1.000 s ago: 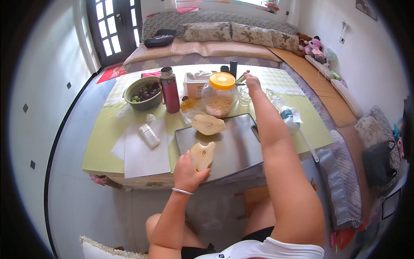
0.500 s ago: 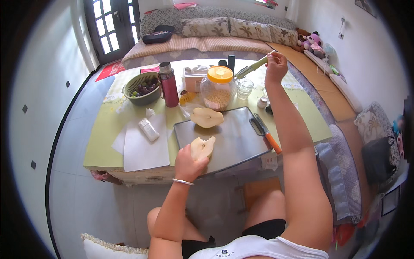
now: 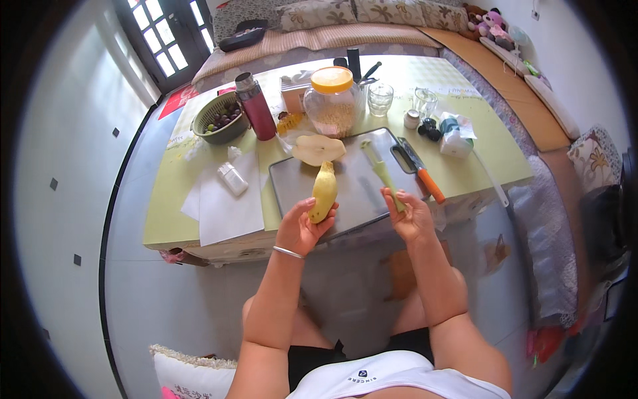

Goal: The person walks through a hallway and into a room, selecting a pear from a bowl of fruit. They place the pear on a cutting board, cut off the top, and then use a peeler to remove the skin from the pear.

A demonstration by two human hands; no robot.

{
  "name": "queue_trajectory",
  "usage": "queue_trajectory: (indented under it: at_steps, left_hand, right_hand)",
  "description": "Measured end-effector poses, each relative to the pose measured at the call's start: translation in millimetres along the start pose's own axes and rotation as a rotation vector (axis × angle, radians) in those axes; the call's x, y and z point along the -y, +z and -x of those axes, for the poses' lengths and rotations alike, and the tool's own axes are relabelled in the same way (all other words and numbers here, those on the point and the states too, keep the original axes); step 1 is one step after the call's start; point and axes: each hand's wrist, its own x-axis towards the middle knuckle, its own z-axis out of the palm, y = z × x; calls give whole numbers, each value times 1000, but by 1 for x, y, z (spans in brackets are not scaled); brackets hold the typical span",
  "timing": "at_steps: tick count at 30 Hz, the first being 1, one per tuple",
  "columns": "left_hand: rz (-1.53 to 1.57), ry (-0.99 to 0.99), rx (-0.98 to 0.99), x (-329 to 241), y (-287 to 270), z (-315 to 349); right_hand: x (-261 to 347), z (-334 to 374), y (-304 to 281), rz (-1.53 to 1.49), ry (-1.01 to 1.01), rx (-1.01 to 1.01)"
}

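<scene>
Green table (image 3: 166, 213) — hands (image 3: 300, 229) apart, stretched forward: left (image 3: 299, 227) gripping pear half (image 3: 324, 191), right (image 3: 413, 221) green-handled tool (image 3: 383, 175).

L grip (image 3: 304, 228) w/ pear pc (image 3: 323, 193), R grip (image 3: 413, 217) w/ grn-handled tool (image 3: 382, 174), cut pear half (image 3: 319, 151) on grey board (image 3: 296, 189)

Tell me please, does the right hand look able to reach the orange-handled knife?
Probably yes: the knife lies nearby, its handle uncovered, but the right hand already holds a green-handled tool.

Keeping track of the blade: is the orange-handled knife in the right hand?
No, the right hand holds a light green tool, while the orange-handled knife lies at the grey board's right side.
</scene>
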Motion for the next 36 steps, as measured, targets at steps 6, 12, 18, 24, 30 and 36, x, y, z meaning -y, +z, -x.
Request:
queue_trajectory:
  at_steps: [6,12,18,24,30,36]
  left_hand:
    - [61,4,109,14,15,-13]
    - [39,-51,168,34,25,-26]
    - [1,-88,215,53,25,-43]
    - [-36,-83,199,59,28,-50]
    - [-35,-77,198,60,28,-51]
    - [-141,-22,142,53,22,-47]
  right_hand:
    - [6,16,-11,169,288,439]
    - [21,18,-27,312,256,446]
    - [42,22,-33,482,164,380]
    - [44,33,-20,936,-153,281]
    - [30,26,-24,1353,-663,248]
    - [18,32,-15,1620,-1025,294]
